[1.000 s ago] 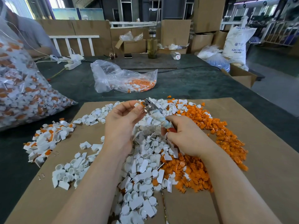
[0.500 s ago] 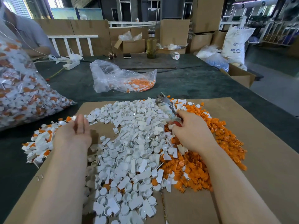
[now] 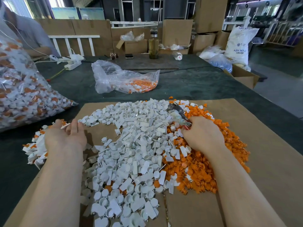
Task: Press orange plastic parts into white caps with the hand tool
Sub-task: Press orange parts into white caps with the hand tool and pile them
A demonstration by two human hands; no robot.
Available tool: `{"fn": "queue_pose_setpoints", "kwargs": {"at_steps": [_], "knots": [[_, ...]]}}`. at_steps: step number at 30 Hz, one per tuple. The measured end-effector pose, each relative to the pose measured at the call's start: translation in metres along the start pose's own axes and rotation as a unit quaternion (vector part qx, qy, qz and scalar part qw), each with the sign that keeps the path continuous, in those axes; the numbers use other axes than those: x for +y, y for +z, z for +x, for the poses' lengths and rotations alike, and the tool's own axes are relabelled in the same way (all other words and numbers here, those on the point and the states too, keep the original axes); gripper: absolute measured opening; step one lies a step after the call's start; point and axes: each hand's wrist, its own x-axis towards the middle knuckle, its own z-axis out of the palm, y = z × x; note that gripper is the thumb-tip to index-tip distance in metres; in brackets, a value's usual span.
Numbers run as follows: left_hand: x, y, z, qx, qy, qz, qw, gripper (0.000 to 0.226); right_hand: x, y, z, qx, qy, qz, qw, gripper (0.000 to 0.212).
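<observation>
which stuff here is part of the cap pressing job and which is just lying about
Job: white caps, orange parts, hand tool held in right hand, left hand over the finished pile.

Lying about: bottle, phone, power strip, sack.

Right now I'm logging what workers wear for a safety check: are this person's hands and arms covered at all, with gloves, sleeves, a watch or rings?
No. The left hand and the right hand are bare, without gloves. Both forearms are uncovered down to the bottom edge of the picture, so no sleeve shows. No watch, band or ring is visible on either wrist or on the fingers that can be seen.
</observation>
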Motion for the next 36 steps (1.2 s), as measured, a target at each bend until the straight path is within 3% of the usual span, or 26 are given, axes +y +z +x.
{"fn": "queue_pose_setpoints", "kwargs": {"at_steps": [3, 5, 6, 8, 11, 13, 15, 18, 19, 20, 25, 31, 33, 36], "knots": [[0.003, 0.004, -0.012, -0.010, -0.002, -0.074, 0.997, 0.051, -0.002, 0.001, -0.002, 0.018, 0.027, -0.034, 0.999, 0.024], [0.003, 0.003, -0.011, 0.000, 0.034, 0.011, 0.999, 0.047, -0.001, 0.002, -0.002, 0.033, 0.052, -0.048, 0.997, 0.026], [0.002, 0.003, -0.009, 0.001, 0.061, 0.117, 0.991, 0.046, -0.001, 0.002, -0.002, 0.037, 0.062, -0.055, 0.996, 0.026], [0.000, 0.003, -0.007, -0.020, 0.108, 0.299, 0.948, 0.045, 0.000, 0.003, -0.003, 0.040, 0.071, -0.067, 0.994, 0.018], [-0.008, 0.008, -0.010, -0.048, 0.124, 0.420, 0.898, 0.023, 0.000, 0.003, -0.003, 0.018, 0.073, -0.088, 0.993, 0.025], [-0.020, 0.006, -0.014, -0.092, 0.131, 0.572, 0.805, 0.015, -0.001, 0.003, -0.004, -0.001, 0.071, -0.093, 0.993, 0.025], [-0.031, 0.002, -0.019, -0.160, 0.163, 0.701, 0.675, 0.018, -0.002, 0.005, -0.004, -0.007, 0.065, -0.093, 0.994, 0.021], [-0.041, -0.001, -0.020, -0.182, 0.204, 0.831, 0.484, 0.013, -0.002, 0.006, -0.004, -0.007, 0.062, -0.090, 0.994, 0.031], [-0.043, -0.001, -0.020, -0.182, 0.220, 0.848, 0.446, 0.013, -0.003, 0.006, -0.004, -0.006, 0.061, -0.089, 0.994, 0.031], [-0.044, -0.001, -0.021, -0.183, 0.233, 0.853, 0.429, 0.014, -0.003, 0.006, -0.003, -0.004, 0.062, -0.087, 0.994, 0.032], [-0.046, -0.002, -0.025, -0.198, 0.255, 0.856, 0.403, 0.030, 0.000, 0.009, 0.002, -0.017, 0.044, -0.044, 0.998, 0.013], [-0.046, -0.001, -0.026, -0.185, 0.279, 0.864, 0.375, 0.028, -0.001, 0.011, 0.000, 0.005, 0.012, -0.047, 0.999, 0.023], [-0.046, -0.001, -0.027, -0.174, 0.287, 0.856, 0.393, 0.028, -0.001, 0.012, 0.000, 0.019, 0.017, -0.050, 0.998, 0.016], [-0.045, 0.001, -0.028, -0.170, 0.308, 0.819, 0.454, 0.026, -0.001, 0.012, 0.000, 0.030, 0.024, -0.043, 0.998, 0.018]]}}
